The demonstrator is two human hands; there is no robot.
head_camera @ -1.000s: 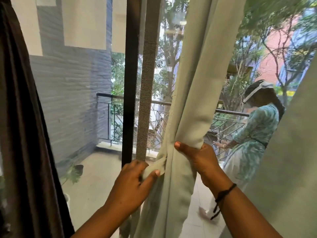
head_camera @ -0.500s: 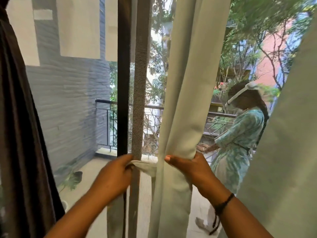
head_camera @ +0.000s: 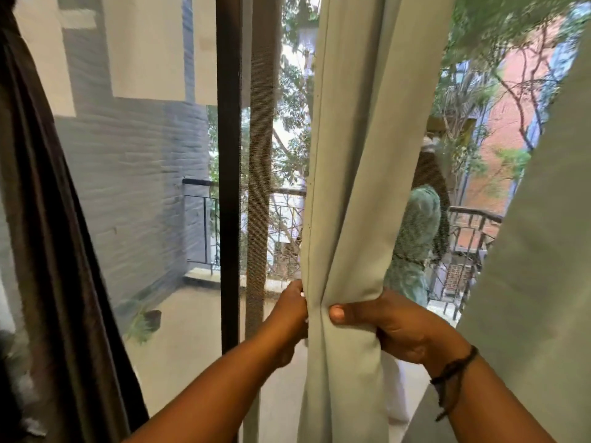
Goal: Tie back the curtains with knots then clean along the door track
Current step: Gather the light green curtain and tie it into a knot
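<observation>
A pale green curtain hangs in the middle of the view, gathered into a narrow bunch at waist height. My left hand grips its left edge, fingers tucked behind the fabric. My right hand is wrapped around the bunch from the right, thumb across the front. A black thread band sits on my right wrist. The door track is not in view.
A dark brown curtain hangs at the left. A dark door frame and mesh strip stand left of centre. Another pale curtain panel fills the right. A person in green stands on the balcony by the railing.
My left hand moved right from the mesh strip to the curtain's left edge, and the loose fold it held is now pulled in against the bunch. The person outside has turned away.
</observation>
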